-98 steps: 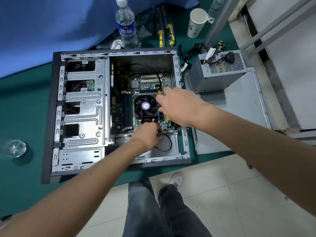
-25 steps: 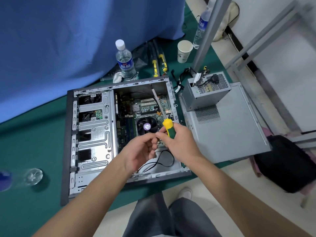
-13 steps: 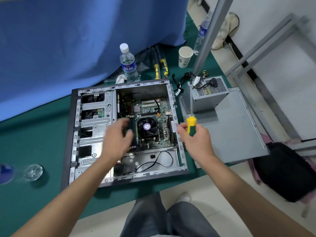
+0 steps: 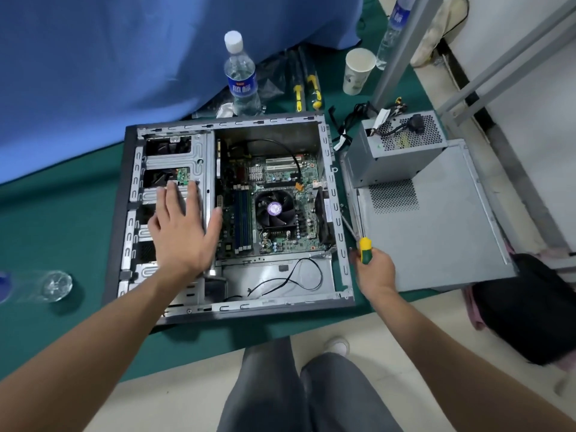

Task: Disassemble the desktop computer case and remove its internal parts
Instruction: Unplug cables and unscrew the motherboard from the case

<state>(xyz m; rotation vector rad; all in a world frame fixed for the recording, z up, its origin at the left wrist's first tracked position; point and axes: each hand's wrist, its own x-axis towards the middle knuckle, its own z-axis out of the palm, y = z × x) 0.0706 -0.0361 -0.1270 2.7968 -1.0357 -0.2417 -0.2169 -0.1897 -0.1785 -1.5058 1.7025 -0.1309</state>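
Observation:
The open desktop case [image 4: 124, 194] lies on its side on a green mat. Inside it are the motherboard [image 4: 280, 179], a CPU cooler fan [image 4: 275, 209] and a metal drive cage [image 4: 174, 157]. My left hand [image 4: 182, 232] is spread flat with straight fingers over the drive cage. My right hand [image 4: 374, 269] grips a yellow-and-green screwdriver [image 4: 363, 247] just right of the case's rim, shaft pointing up and left. The removed power supply [image 4: 392, 151] stands on the detached side panel [image 4: 436, 232] to the right.
Behind the case stand a water bottle [image 4: 241, 79], a paper cup [image 4: 358, 70] and yellow-handled tools [image 4: 307, 88]. A metal post [image 4: 399, 48] rises at the back right. A clear bottle [image 4: 46, 286] lies on the mat at left, a black bag [image 4: 530, 310] at right. My legs [image 4: 299, 391] are below.
My left hand has moved left and opened flat over the drive cage. My right hand has carried the screwdriver right and down, out of the case to beside its rim.

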